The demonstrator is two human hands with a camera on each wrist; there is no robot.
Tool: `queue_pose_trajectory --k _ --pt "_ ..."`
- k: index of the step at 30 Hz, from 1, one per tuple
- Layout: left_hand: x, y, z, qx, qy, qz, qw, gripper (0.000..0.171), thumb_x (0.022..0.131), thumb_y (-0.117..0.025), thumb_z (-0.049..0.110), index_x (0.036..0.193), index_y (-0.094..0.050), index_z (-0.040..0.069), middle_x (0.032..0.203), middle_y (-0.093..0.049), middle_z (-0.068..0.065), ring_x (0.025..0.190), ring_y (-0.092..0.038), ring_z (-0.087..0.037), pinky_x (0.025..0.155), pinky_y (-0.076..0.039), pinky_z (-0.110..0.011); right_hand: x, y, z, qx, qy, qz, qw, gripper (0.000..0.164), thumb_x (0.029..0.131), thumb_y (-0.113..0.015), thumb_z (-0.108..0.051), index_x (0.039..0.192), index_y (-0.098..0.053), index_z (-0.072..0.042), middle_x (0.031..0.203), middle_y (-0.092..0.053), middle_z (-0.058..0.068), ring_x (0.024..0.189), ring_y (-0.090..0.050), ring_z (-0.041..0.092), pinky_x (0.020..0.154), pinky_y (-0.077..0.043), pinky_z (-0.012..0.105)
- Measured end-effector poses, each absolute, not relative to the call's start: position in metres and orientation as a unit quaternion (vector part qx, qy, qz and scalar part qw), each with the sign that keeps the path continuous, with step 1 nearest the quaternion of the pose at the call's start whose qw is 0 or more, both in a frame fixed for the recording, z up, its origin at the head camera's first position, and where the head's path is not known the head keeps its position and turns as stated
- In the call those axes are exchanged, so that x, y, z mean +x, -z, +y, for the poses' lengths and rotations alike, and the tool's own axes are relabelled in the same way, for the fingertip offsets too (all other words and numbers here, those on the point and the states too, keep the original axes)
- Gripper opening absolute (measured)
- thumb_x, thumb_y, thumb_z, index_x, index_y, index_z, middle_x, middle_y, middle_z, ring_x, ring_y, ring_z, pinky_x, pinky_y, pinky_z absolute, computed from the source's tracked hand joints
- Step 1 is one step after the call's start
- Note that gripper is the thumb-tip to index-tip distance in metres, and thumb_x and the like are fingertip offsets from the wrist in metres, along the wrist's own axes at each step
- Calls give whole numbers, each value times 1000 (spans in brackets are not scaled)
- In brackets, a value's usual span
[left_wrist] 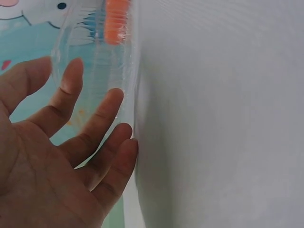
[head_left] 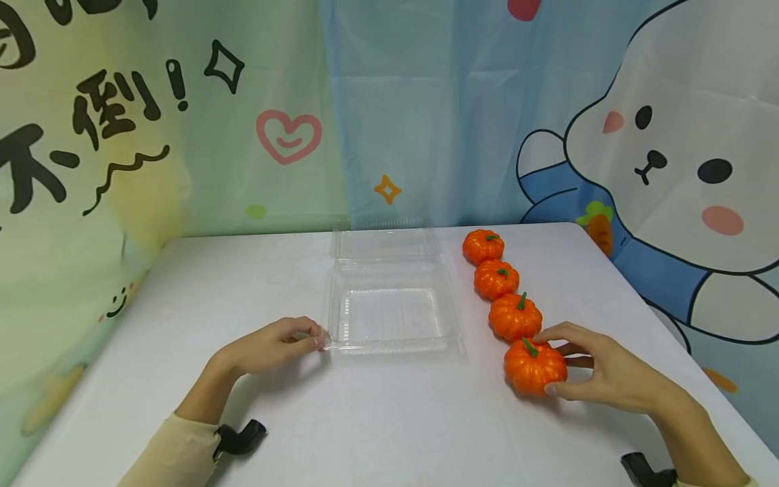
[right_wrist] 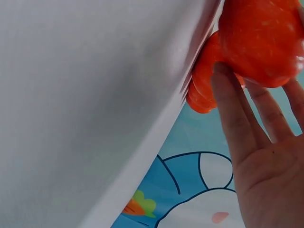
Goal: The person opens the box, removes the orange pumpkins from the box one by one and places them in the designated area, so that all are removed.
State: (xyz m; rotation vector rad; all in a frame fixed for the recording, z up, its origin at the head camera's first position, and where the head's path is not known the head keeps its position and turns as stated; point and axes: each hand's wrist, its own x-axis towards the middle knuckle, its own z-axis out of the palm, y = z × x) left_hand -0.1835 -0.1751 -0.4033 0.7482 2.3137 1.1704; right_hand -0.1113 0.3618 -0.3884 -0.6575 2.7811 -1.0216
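A clear plastic clamshell box (head_left: 392, 314) lies on the table with its lid folded back. At its near left corner, my left hand (head_left: 276, 343) touches the rim with loosely bent fingers (left_wrist: 111, 102). Several small orange pumpkins with green stems run in a slanting row to the right of the box. My right hand (head_left: 602, 368) holds the nearest pumpkin (head_left: 534, 367), thumb at its front and fingers over its top and far side. The second pumpkin (head_left: 514, 316) sits right behind it. In the right wrist view, the held pumpkin (right_wrist: 263, 40) partly covers another.
Two more pumpkins, one in the middle (head_left: 496, 279) and one farthest back (head_left: 483, 246), stand near the table's back right. The white table (head_left: 365, 419) ends at a printed curtain (head_left: 395, 115) with a cartoon animal.
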Motion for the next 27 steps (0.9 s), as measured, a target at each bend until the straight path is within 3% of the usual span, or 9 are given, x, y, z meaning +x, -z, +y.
queue_pose_trajectory --k 11,20,27 --pt "-177 405 -176 267 -426 835 222 24 107 -55 28 114 -69 10 124 -67 -5 123 -53 -26 105 -41 -48 -110 391 371 -201 340 914 94 57 83 -87 -30 133 -60 -21 134 -63 6 112 -66 16 87 -59 36" --pt "-174 402 -176 263 -415 846 208 17 106 -56 28 111 -67 15 125 -65 -2 127 -52 -25 106 -41 -49 -112 392 379 -194 374 897 137 59 83 -86 -22 130 -51 -12 135 -56 15 118 -62 39 90 -58 47" --pt "-176 396 -183 246 -405 856 206 29 105 -58 35 122 -67 14 132 -64 -3 132 -49 -27 108 -39 -52 -115 390 377 -169 360 907 137 67 82 -88 -27 131 -45 -10 137 -54 16 124 -57 42 90 -57 49"
